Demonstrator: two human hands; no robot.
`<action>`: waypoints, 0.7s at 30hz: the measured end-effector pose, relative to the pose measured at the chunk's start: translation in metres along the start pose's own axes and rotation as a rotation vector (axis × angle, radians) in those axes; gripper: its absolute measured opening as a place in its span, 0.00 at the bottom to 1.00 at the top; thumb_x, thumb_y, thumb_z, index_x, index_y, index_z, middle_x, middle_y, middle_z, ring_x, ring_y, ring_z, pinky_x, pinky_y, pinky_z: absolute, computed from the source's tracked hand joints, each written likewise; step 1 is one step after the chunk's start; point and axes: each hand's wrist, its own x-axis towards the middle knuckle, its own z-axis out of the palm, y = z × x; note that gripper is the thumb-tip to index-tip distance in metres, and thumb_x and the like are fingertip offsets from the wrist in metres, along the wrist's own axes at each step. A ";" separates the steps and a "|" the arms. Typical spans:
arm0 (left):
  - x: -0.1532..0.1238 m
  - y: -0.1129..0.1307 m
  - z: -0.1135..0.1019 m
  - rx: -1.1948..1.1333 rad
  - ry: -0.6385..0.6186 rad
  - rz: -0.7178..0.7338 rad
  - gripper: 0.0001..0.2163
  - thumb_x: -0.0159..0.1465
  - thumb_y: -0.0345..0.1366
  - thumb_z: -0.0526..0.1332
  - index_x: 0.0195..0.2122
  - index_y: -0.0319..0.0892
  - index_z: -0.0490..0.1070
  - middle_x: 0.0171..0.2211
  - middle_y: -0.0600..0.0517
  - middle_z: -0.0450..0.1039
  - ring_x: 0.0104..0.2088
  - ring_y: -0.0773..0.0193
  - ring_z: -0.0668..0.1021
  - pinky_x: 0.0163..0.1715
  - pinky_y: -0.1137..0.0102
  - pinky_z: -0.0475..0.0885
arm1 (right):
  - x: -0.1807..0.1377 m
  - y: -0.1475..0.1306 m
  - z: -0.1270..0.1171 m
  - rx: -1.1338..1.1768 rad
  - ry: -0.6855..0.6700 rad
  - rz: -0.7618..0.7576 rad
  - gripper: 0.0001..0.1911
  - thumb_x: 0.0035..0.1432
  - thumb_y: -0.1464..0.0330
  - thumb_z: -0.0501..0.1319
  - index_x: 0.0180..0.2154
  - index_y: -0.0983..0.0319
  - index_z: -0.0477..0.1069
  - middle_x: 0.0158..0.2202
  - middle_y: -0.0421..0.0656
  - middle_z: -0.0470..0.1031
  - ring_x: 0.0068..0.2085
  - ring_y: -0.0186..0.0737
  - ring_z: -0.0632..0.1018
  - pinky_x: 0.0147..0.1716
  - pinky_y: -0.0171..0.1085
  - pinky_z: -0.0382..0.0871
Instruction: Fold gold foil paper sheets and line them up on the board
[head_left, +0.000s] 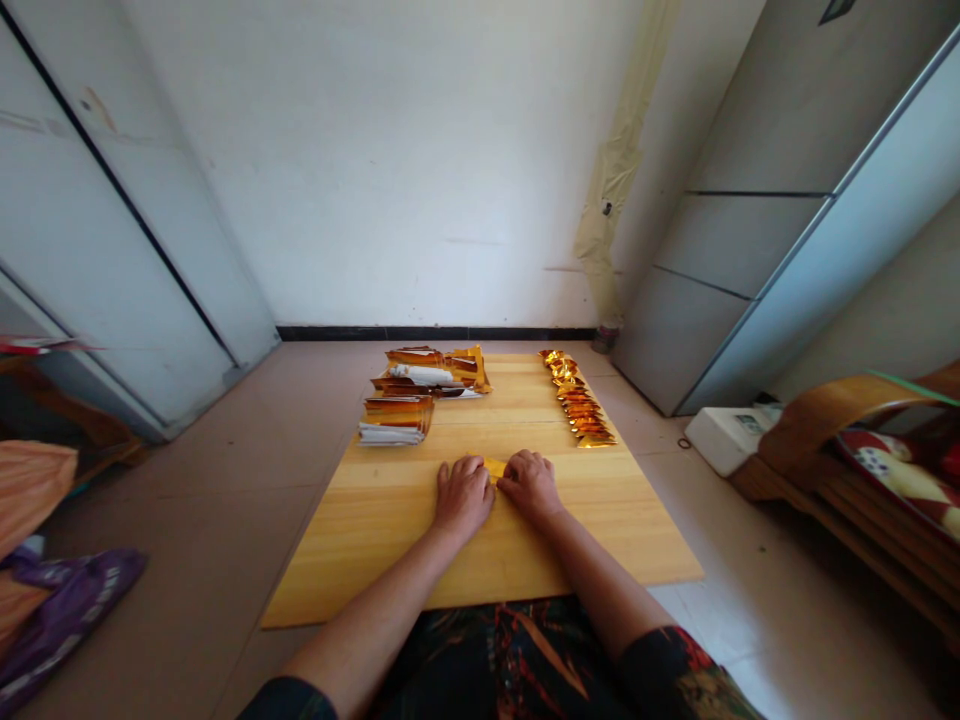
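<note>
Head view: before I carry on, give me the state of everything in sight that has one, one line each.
Yellow piece: flat-looking, partly covered by both hands.
Left hand: curled at its left side, grip hidden.
Right hand: curled at its right side, grip hidden.
Gold pieces: shiny, lined up in a row.
Front-left stack: layered.
Back-left pile: uneven.
Grey refrigerator: doors shut.
Wall tape: wrinkled.
</note>
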 end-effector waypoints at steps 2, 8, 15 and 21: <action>0.000 -0.001 0.002 0.005 0.005 0.002 0.05 0.62 0.34 0.55 0.37 0.44 0.68 0.50 0.48 0.68 0.53 0.56 0.67 0.54 0.54 0.55 | 0.000 0.001 0.001 -0.002 0.009 0.000 0.05 0.51 0.66 0.64 0.27 0.60 0.70 0.34 0.40 0.71 0.38 0.38 0.69 0.39 0.37 0.54; -0.001 -0.001 0.004 0.010 0.022 -0.009 0.05 0.62 0.34 0.54 0.39 0.44 0.65 0.46 0.48 0.69 0.50 0.57 0.68 0.54 0.55 0.55 | 0.000 0.003 0.004 0.012 0.022 -0.010 0.03 0.50 0.68 0.63 0.27 0.60 0.70 0.34 0.40 0.71 0.38 0.38 0.69 0.40 0.37 0.55; -0.001 0.002 -0.001 -0.004 0.006 -0.038 0.05 0.61 0.32 0.55 0.38 0.45 0.62 0.43 0.49 0.69 0.48 0.57 0.68 0.53 0.56 0.55 | 0.002 0.003 0.006 0.048 0.044 0.036 0.04 0.49 0.74 0.60 0.27 0.59 0.71 0.33 0.40 0.73 0.38 0.39 0.70 0.40 0.37 0.56; -0.001 0.001 0.000 -0.022 0.023 -0.027 0.04 0.61 0.32 0.55 0.37 0.45 0.63 0.42 0.50 0.69 0.48 0.57 0.68 0.53 0.56 0.55 | 0.004 0.006 0.004 0.096 0.023 0.045 0.07 0.50 0.75 0.58 0.28 0.59 0.72 0.34 0.40 0.75 0.39 0.38 0.72 0.41 0.36 0.58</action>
